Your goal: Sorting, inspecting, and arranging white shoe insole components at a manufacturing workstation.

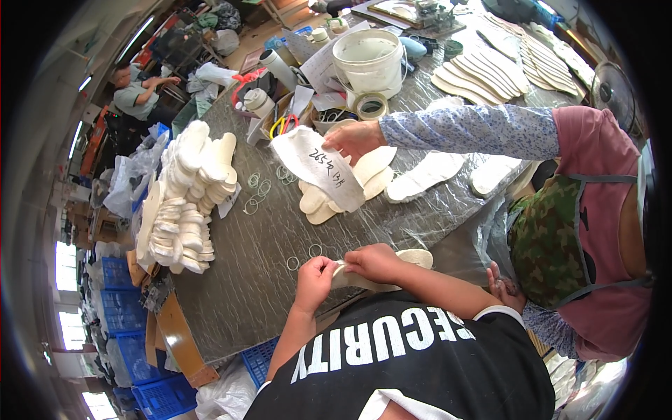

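Observation:
A cream shoe insole [418,258] lies at the table's near edge, in front of my chest. My left hand [314,283] pinches its left end. Close beside it, my right hand [374,265] grips the same end from above, fingers curled; whether more than one insole is stacked there I cannot tell. The insole's right end shows past my right wrist. Just beyond my hands lie two loose rubber bands [292,263]. Farther off, a co-worker's hand [355,138] lifts a pale insole-shaped piece [315,168] with handwriting over several cream insoles [320,210].
A tall heap of bundled insoles [187,234] stands at the left table edge. More rubber bands [258,194] lie mid-table. At the back are a white bucket [367,59], a tape roll [371,106], scissors [283,126] and rows of insoles [483,73]. The co-worker [595,203] stands at right.

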A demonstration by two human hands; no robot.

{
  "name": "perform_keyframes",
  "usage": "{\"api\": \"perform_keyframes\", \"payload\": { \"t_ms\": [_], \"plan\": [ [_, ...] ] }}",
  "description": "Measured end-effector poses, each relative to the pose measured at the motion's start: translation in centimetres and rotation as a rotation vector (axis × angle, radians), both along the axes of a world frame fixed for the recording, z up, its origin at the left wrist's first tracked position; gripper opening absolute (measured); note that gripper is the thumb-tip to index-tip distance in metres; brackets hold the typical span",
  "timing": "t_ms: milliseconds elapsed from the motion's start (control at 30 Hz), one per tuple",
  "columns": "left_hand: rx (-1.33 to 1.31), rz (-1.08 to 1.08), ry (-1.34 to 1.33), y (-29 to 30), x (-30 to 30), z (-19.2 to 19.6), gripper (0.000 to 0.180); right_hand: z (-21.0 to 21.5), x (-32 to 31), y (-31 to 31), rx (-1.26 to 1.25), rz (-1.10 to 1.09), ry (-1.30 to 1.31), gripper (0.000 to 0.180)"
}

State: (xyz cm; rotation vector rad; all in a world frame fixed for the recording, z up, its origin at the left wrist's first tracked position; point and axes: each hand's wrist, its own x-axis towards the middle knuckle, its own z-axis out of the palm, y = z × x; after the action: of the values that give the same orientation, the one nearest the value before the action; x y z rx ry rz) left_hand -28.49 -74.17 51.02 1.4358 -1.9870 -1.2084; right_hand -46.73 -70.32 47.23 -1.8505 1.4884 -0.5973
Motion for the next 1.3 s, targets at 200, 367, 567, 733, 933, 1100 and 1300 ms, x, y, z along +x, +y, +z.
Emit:
{"api": "perform_keyframes", "payload": {
  "t_ms": [200, 367, 567, 733, 933, 1100, 1300],
  "plan": [
    [0.018, 0.008, 0.013, 0.1, 0.1, -0.1, 0.013, -0.1, 0.0, 0.1, 0.005, 0.018, 0.016, 0.024],
    [0.007, 0.010, 0.019, 0.3, 0.1, -0.4, 0.013, -0.3, -0.1, 0.1, -0.019, 0.044, -0.037, 0.024],
    [0.026, 0.010, -0.006, 0.4, 0.2, -0.2, 0.014, -0.3, -0.1, 0.3, -0.004, 0.074, 0.001, 0.026],
    [-0.013, -0.027, 0.002, 0.6, 0.2, 0.0, 0.014, 0.2, 0.0, 0.2, -0.003, 0.084, 0.022, 0.027],
    [-0.007, -0.006, 0.069, 1.0, 0.5, -0.7, 0.015, 0.2, 0.0, 0.3, 0.029, 0.084, 0.028, 0.027],
    [0.043, 0.036, 0.014, 1.1, 0.9, -1.2, 0.014, -0.2, 0.3, 0.2, 0.073, 0.094, 0.089, 0.026],
    [0.041, 0.054, 0.008, 1.3, 0.7, -1.3, 0.014, -0.4, 0.2, 0.2, 0.060, 0.106, 0.097, 0.025]
  ]
}}
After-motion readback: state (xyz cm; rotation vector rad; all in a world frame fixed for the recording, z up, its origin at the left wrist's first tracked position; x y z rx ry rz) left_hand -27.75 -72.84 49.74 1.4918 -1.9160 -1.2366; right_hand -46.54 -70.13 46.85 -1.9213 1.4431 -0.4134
